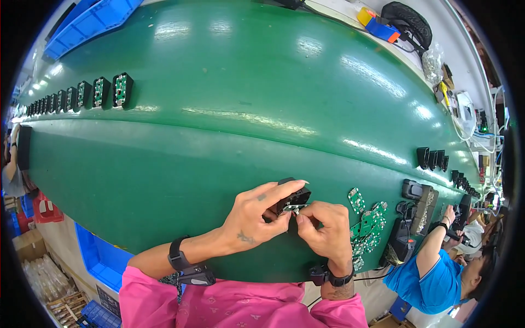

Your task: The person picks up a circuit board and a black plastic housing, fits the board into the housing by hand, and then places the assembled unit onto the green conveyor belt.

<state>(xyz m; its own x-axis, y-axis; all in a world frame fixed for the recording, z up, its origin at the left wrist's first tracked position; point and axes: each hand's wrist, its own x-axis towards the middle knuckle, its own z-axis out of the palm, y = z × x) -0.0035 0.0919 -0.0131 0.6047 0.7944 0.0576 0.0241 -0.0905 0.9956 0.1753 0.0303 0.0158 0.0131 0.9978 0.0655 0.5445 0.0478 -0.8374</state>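
Observation:
My left hand (261,214) is wrapped round a black plastic housing (296,199), its thumb and fingers on either side. At the near opening of the housing, a small green circuit board (295,208) shows edge-on and tilted. My right hand (326,227) is closed in a pinch at the board's right end; whether the board sits inside the housing or just touches it I cannot tell. To the right of my right hand lies a loose pile of green circuit boards (373,221).
A row of black housings with boards (121,91) stands at the far left; more black housings (423,158) stand at right. A dark power-tool-like device (402,240) is beside the pile. A blue crate (93,27) is far left. A person in blue (432,279) works at right.

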